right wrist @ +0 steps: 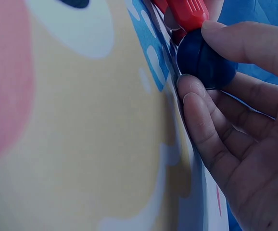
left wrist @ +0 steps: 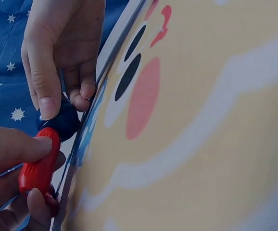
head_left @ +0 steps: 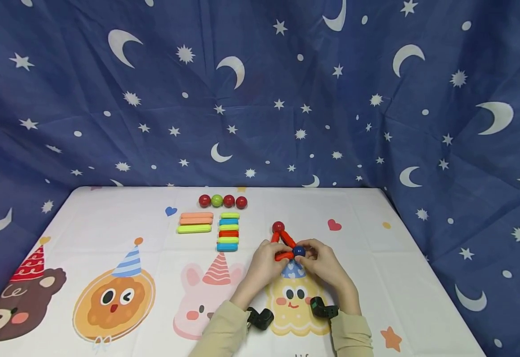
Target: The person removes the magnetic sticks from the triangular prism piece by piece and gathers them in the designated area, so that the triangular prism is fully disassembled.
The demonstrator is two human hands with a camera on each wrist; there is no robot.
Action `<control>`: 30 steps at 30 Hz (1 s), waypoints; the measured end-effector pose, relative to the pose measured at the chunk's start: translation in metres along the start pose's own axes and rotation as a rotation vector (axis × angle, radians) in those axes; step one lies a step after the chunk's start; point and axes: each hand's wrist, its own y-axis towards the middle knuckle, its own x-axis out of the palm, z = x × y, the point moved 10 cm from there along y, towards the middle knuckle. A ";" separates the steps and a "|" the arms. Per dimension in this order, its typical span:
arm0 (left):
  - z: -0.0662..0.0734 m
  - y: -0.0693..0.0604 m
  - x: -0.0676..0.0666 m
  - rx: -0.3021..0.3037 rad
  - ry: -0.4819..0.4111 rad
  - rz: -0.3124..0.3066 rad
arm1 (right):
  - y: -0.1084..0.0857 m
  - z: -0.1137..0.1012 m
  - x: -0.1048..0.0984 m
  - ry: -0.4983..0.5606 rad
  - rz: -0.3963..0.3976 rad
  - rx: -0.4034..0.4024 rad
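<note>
My left hand (head_left: 266,264) pinches a red rod (left wrist: 39,166) between thumb and fingers, low over the table. The rod's end meets a dark blue ball (right wrist: 204,60), which my right hand (head_left: 324,262) grips with thumb and fingertips. Another red rod (head_left: 288,239) slants from the blue ball up to a red ball (head_left: 278,227). From that red ball a further red rod (head_left: 275,237) runs down towards my left fingers, which hide its lower end. Together the pieces outline a triangle; its lower left corner is covered by the left hand.
Beyond my hands to the left lie a row of red and green balls (head_left: 229,201), a stack of orange and yellow-green rods (head_left: 196,221), and a column of short coloured rods (head_left: 229,233). The white tablecloth (head_left: 353,223) has printed cartoon figures; a blue starry curtain (head_left: 260,99) hangs behind.
</note>
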 end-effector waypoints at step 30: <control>-0.021 -0.023 -0.048 -0.010 -0.090 -0.030 | 0.001 0.004 -0.001 -0.020 0.030 0.021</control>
